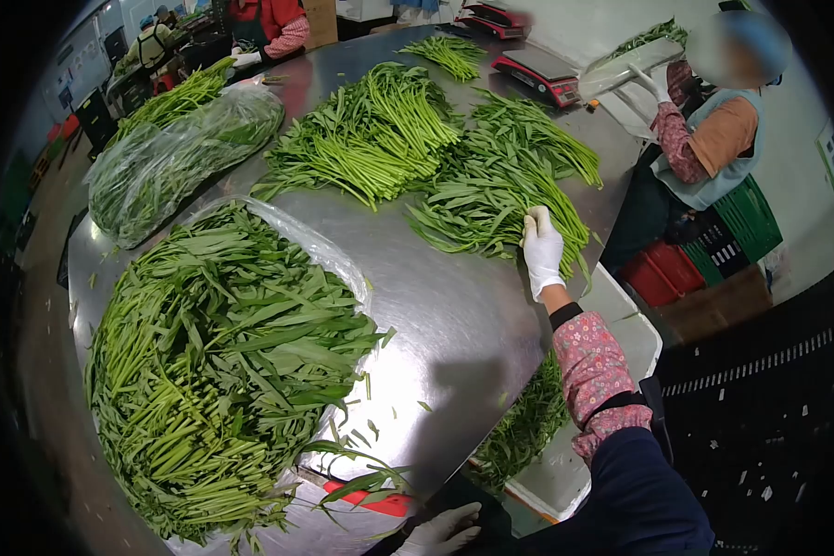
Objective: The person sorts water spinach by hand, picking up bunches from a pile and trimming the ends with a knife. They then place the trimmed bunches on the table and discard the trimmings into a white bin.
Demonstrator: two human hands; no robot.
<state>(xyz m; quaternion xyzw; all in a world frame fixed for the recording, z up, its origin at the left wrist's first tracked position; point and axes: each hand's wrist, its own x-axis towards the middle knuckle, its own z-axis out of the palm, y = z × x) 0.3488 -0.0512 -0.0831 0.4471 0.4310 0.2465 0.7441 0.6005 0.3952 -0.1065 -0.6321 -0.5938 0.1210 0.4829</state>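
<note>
My right hand (542, 250), in a white glove, reaches out to the right side of the metal table. Its fingers are closed at the stem ends of a bunch of water spinach (491, 204). Left of that bunch lies a larger pile of water spinach (371, 130), stems facing right. At the bottom edge, my gloved left hand (440, 531) hangs low in front of the table, fingers loosely apart and nothing visible in them. A big heap of loose water spinach (222, 371) rests on a clear plastic sheet (329, 250) at the left.
A plastic bag of greens (185, 153) lies at the back left. Red scales (537, 74) stand at the far edge. Below the table's right edge is a white foam box (565, 473) with greens inside. A co-worker (713, 139) is at the right, near crates (737, 227).
</note>
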